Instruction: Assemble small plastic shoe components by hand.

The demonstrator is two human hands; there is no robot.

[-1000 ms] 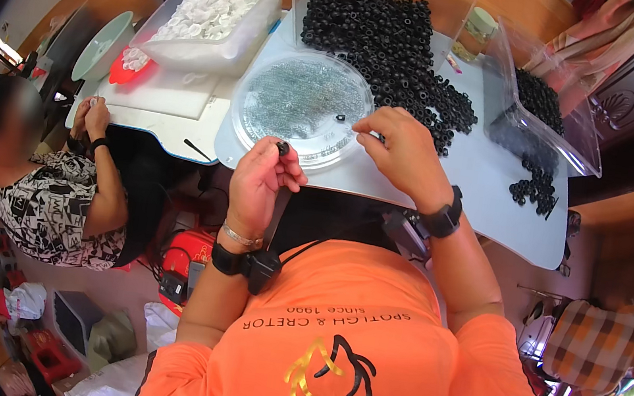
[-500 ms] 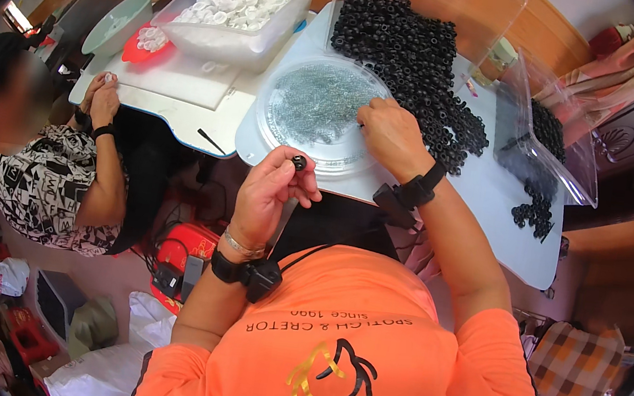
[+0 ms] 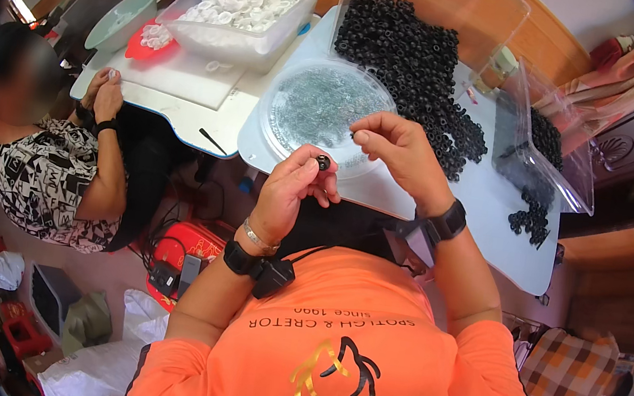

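Note:
My left hand (image 3: pixel 291 195) is closed, with a small round black ring-like part (image 3: pixel 323 163) held up between thumb and fingers. Close to it on the right, my right hand (image 3: pixel 401 151) pinches at its fingertips something tiny and dark that I cannot make out. Both hands are at the table's front edge, by a round clear dish (image 3: pixel 266 111). Many small, thin, shiny silvery pieces (image 3: pixel 321 102) cover the dish's bottom. Behind and right of the dish spreads a heap of black ring-like parts (image 3: pixel 401 45), like the one in my left hand.
A clear bin (image 3: pixel 272 54) of white plastic parts stands at the back left, beside a red dish (image 3: pixel 140 49) and a pale green bowl (image 3: pixel 122 20). On the right, a tipped clear box (image 3: pixel 534 158) spills black parts. Another person (image 3: pixel 57 164) works at the left.
My right hand has lifted back from the dish toward me, fingertips pinched. My left hand has shifted right with the black part, bringing the two hands closer together.

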